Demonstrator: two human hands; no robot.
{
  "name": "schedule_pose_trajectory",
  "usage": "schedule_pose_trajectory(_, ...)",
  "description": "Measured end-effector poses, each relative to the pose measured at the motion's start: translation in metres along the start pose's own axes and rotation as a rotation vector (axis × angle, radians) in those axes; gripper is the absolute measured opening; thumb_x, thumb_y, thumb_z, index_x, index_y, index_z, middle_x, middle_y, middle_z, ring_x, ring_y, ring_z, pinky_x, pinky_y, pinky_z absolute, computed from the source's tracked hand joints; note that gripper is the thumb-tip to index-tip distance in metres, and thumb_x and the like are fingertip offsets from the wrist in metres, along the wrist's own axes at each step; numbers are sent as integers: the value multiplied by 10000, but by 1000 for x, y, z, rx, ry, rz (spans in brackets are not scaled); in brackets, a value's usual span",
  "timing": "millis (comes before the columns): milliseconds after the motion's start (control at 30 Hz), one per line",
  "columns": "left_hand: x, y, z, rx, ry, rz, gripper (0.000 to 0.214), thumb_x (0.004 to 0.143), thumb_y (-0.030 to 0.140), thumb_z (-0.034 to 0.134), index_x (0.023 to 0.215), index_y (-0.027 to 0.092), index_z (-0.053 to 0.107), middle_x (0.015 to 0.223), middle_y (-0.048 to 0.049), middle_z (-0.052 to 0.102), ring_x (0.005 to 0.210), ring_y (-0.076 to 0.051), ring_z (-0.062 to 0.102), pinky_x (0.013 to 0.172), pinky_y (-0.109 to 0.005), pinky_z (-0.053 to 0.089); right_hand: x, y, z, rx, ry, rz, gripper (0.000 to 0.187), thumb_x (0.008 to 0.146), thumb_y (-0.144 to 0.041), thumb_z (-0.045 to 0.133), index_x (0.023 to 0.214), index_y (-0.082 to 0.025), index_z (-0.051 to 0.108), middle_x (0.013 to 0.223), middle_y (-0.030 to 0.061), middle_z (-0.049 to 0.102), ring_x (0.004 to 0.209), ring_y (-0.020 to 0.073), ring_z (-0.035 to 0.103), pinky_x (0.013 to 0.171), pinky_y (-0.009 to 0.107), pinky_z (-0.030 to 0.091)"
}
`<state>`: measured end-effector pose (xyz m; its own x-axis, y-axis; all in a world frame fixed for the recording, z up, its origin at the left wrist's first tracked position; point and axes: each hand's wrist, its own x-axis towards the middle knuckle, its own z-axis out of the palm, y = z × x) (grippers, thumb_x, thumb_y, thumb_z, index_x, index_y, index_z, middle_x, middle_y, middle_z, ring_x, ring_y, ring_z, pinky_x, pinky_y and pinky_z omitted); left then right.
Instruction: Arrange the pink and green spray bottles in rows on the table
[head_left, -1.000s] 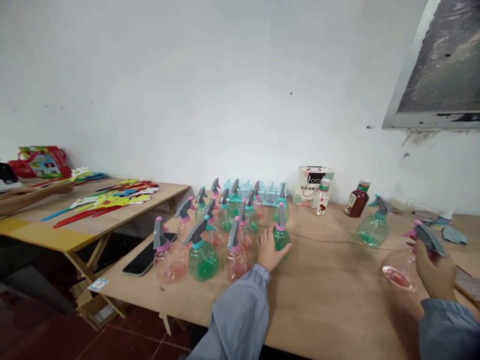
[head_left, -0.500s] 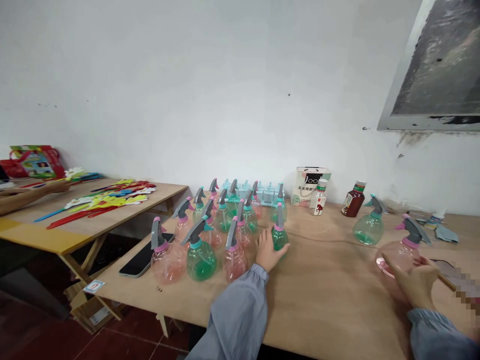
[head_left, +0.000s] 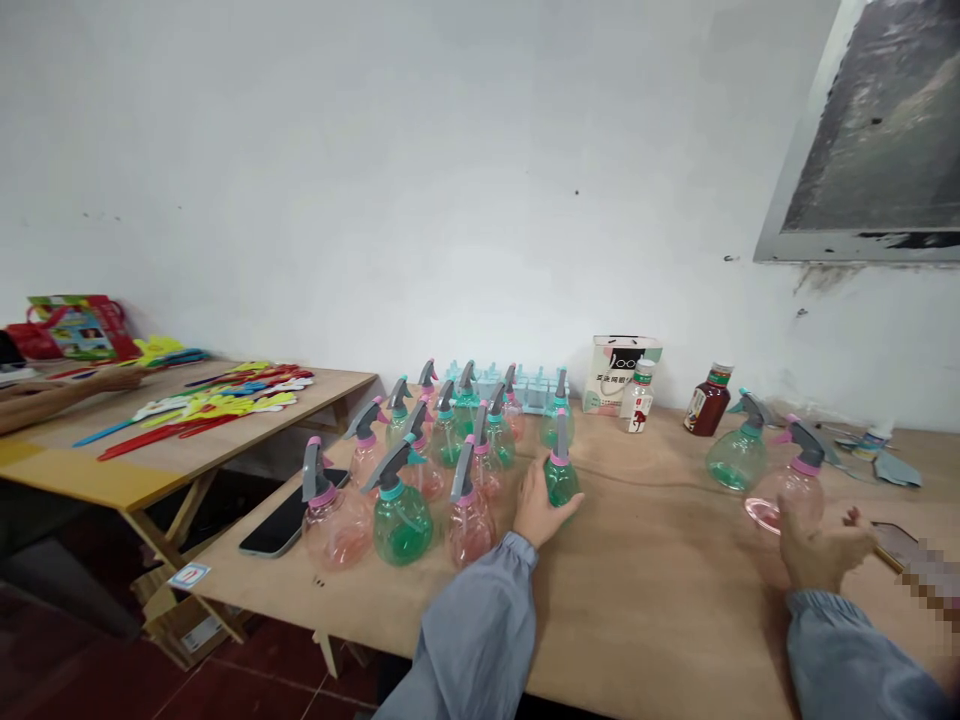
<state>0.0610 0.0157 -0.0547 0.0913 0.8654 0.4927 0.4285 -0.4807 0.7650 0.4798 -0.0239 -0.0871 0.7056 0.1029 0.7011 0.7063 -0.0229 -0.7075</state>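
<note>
My left hand (head_left: 541,508) is curled around a green spray bottle (head_left: 561,484) with a pink collar and grey trigger head, which stands upright on the table. At the right, a clear pink spray bottle (head_left: 804,492) stands beside my right hand (head_left: 821,548). That hand has its fingers spread, and its thumb side overlaps the bottle's lower part; whether they touch I cannot tell. Just behind stands a green spray bottle (head_left: 739,455) with a turquoise collar. Several pink and green spray bottles are grouped left of my left hand, including a green one (head_left: 403,525) at the front.
A black phone (head_left: 289,520) lies at the table's left. Along the wall stand a paper bag (head_left: 609,375), a white bottle (head_left: 639,400), a brown bottle (head_left: 706,402) and a turquoise rack (head_left: 532,388). Coloured gloves (head_left: 225,405) and another person's arm (head_left: 67,393) are on the left table.
My right hand has opened from around the pink spray bottle, its fingers coming away. That bottle has shifted slightly left and back. My left hand stays on the green spray bottle.
</note>
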Motion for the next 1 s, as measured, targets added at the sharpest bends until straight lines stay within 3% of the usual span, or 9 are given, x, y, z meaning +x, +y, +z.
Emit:
schedule_pose_trajectory(100,-4,6,1,-39,-85,7,777,779,317,719,1464,197,373,1467,-145,520,1391,-293,482,1181,-471,352,-24,-30,-4,198,-70,-7,858,658,-696,685,1322,-204,454,1324,271,503,1208,447,548,969,618,449)
schedule_pose_trajectory(200,-12,17,4,-25,-190,22,777,794,296,690,1498,228,368,1476,-126,534,1393,-288,485,1180,-465,355,-57,-81,1,387,-467,-121,630,722,-620,690,1195,-230,546,1211,155,603,1152,376,590,988,595,455)
schedule_pose_trajectory(267,-21,25,7,6,-251,51,805,789,356,719,1509,251,375,1469,-125,545,1382,-310,490,1160,-493,363,-79,-119,8,535,-727,-159,669,703,-555,763,1255,-247,544,1287,129,602,1228,359,568,1068,600,412)
schedule_pose_trajectory(433,-39,32,12,9,-349,244,853,698,580,796,1438,282,490,1298,-107,643,1220,-334,589,1110,-542,368,-108,-180,16,846,-1100,1,773,635,-447,874,1319,-279,554,1414,109,597,1341,323,530,1168,550,356)
schedule_pose_trajectory(533,-17,31,13,-17,-158,236,534,888,472,616,1386,291,548,1346,-99,592,1308,-287,535,1139,-488,351,-108,-186,9,909,-1108,112,654,711,-428,839,1288,-277,570,1350,110,657,1298,293,576,1130,523,409)
schedule_pose_trajectory(633,39,31,18,58,128,25,405,963,338,488,1350,278,594,1529,-125,399,1496,-294,325,1199,-512,279,-105,-182,3,935,-1072,209,563,703,-424,852,1197,-287,620,1349,97,672,1305,282,574,1115,492,430)
schedule_pose_trajectory(700,84,32,23,155,72,-69,471,921,298,566,1392,306,572,1587,-125,309,1541,-343,216,1196,-577,266,-105,-178,3,941,-1062,273,508,696,-466,845,1135,-286,664,1317,92,696,1280,288,596,1111,486,435)
schedule_pose_trajectory(833,149,33,35,320,-84,-76,518,851,265,658,1364,303,599,1518,-150,410,1477,-408,322,1144,-657,308,-109,-170,12,982,-997,454,491,662,-584,804,1047,-293,717,1128,90,771,1143,330,686,1030,530,497)
schedule_pose_trajectory(1000,127,35,38,407,-80,31,366,832,186,662,1196,219,678,1336,-167,516,1298,-338,511,1176,-589,294,-110,-171,17,1074,-1134,638,491,718,-688,646,987,-290,752,995,105,789,1134,389,686,925,539,558)
